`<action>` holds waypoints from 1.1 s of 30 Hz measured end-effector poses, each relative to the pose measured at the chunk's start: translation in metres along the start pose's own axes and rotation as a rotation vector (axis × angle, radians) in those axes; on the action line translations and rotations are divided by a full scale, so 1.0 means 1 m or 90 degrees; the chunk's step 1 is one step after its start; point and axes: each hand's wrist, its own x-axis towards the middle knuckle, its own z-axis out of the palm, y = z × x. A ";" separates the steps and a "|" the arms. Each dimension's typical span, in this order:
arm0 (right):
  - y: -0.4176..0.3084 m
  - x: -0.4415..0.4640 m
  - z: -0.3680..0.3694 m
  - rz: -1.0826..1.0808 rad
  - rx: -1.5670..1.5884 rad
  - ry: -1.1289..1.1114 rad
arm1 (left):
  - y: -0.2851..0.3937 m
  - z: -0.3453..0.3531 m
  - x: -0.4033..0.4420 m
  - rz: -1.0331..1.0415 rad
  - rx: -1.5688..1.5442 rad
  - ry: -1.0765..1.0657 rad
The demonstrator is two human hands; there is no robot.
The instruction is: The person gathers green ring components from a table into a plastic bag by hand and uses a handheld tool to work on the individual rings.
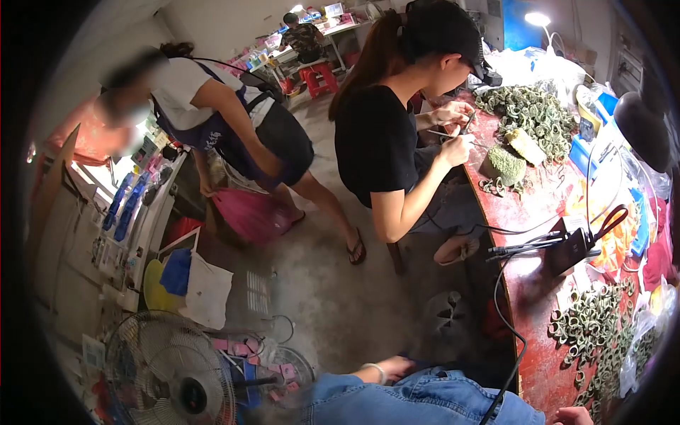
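Note:
My left hand (397,367), with a pale bracelet at its wrist, is low in the head view beside blue denim clothing (425,397). Its fingers are dark and partly hidden, so a hold cannot be made out. Only part of my right hand (574,416) shows at the bottom edge, by the near side of the red bench (528,340); its fingers are cut off. Close to it on the bench lies a spread of small green ring-shaped pieces (591,319). A black cable (523,343) hangs over the bench edge between my hands.
A co-worker in black (375,134) works with thin tools at the bench, beside a green heap (531,117). Another person holds a pink bag (251,216) at left. A standing fan (170,375) is at lower left. A black device (570,248) sits above the bench.

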 end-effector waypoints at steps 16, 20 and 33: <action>0.005 0.002 -0.019 0.043 -0.049 -0.015 | 0.049 0.087 0.094 0.406 0.587 -0.088; 0.021 0.002 -0.022 0.028 -0.075 -0.032 | 0.060 0.089 0.066 0.373 0.569 -0.106; 0.036 -0.025 -0.016 -0.057 -0.113 0.219 | 0.185 0.113 -0.123 0.399 0.888 -0.252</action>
